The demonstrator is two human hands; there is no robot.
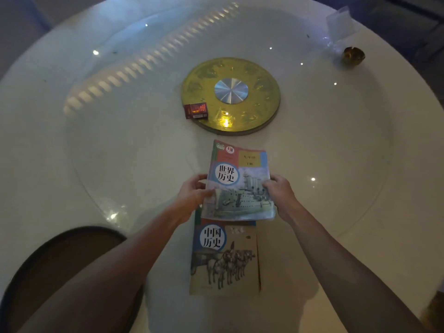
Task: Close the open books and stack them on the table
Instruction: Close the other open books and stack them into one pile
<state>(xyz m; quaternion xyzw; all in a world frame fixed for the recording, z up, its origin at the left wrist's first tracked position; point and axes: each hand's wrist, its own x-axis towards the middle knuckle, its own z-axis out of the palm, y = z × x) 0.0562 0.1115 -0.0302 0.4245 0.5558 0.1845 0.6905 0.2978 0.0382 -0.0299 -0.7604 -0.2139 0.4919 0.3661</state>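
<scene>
Both of my hands hold a closed book with a warship on its cover point(237, 181) just above the round white table point(120, 152). My left hand point(194, 195) grips its left edge and my right hand point(280, 193) grips its right edge. Its near edge overlaps the far end of a second closed book with horses and a chariot on the cover point(224, 258), which lies flat on the table close to me. Whether the held book touches the lower one I cannot tell.
A gold disc with a silver centre point(230, 94) sits in the middle of the glass turntable, with a small red box point(195, 111) at its left edge. A small gold bowl point(353, 56) and clear plastic wrap point(338, 27) lie far right. A dark chair point(60, 272) stands at near left.
</scene>
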